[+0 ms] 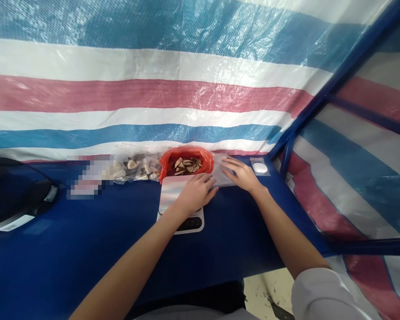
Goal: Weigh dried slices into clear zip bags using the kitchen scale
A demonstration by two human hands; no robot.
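Observation:
My left hand [195,194] is over the white kitchen scale [168,195], palm down with its fingers loosely stretched toward the clear plastic bags [220,171]. Resting on the right side of those flat bags, my right hand [242,173] has its fingers spread. Just behind the scale stands an open red plastic bag [205,158], its rim rolled out, holding brown dried slices [187,166]. The scale's dark control panel [190,223] shows below my left wrist, and the hand covers part of the weighing plate.
Clear bags of pale dried pieces [136,168] lie left of the red bag. A small packet with a white round item [260,167] is at the right. Farther left sits a black object [13,191]. Striped sheeting [153,95] and a blue frame bar [320,98] bound the blue table [103,240].

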